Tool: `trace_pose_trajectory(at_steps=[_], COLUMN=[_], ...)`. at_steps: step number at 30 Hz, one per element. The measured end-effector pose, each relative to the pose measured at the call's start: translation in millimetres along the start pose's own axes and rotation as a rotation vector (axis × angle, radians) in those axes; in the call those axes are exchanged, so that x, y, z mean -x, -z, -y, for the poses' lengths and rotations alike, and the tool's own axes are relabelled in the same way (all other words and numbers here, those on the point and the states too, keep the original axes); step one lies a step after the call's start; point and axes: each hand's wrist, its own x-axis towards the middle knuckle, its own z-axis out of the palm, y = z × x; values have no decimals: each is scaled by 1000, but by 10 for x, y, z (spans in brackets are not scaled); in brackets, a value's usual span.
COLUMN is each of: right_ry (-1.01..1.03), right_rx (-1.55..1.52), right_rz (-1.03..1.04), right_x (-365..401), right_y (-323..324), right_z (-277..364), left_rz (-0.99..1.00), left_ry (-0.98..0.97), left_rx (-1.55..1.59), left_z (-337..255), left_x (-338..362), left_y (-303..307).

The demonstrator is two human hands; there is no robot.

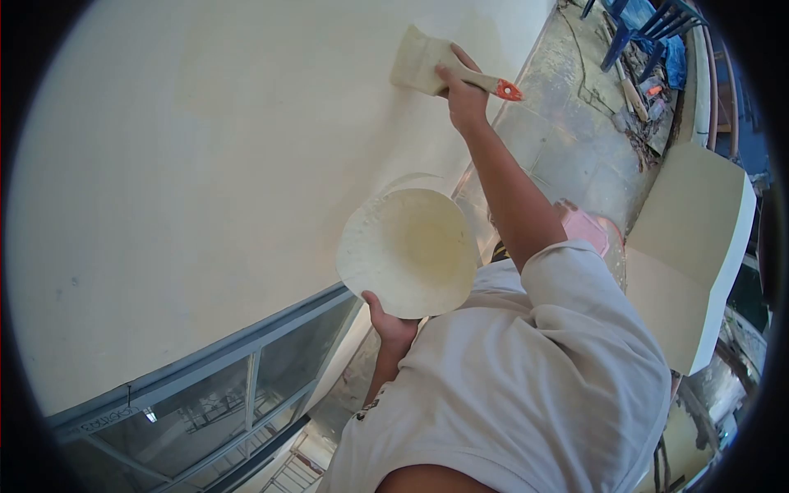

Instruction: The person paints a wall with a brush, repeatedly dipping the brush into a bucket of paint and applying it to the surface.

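In the head view, my right hand (466, 92) grips a wide flat paintbrush (427, 66) near the base of its handle, which ends in a red tip. The pale bristles lie at the surface of a cream-coloured wall (230, 164). Lower down, my left hand (393, 326) holds a round whitish bowl (411, 255), its thumb over the rim and its other fingers hidden underneath. The inside of the bowl is pale cream, more yellow towards one side. It is close in front of my white shirt, with the wall just beside it.
A grey-framed window (238, 370) borders the wall at lower left. Pavement (559, 123) runs along the wall's right edge. Farther off are blue plastic chairs (657, 25) and scattered debris (645, 107). A pink object (585, 230) and a large folded pale board (686, 246) are to the right.
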Motion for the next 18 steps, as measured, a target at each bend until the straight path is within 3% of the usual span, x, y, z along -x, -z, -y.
trace_pose_trajectory(at_steps=[1, 4, 6, 9, 11, 14, 18], right_ry=[11, 8, 94, 36, 90, 64, -87], right_rx=[120, 59, 67, -11, -304, -73, 90], right_rz=[-25, -186, -71, -26, 223, 198, -102], right_x=[-93, -209, -360, -320, -322, -477, -407], right_y=[140, 303, 2, -645, -843, -534, 297], right_z=[-21, -1, 38, 705, 1095, 630, 149], left_rz=[-10, -42, -71, -96, -84, -93, -102], left_ry=[-30, -62, -59, -105, -55, -79, -91], left_rx=[-13, -24, -19, -65, -28, -27, -2], left_z=[6, 5, 55, 80, 92, 111, 103], left_x=[-26, -78, -48, -143, -154, -161, -150], left_y=[-89, -233, -272, -330, -318, -379, -471])
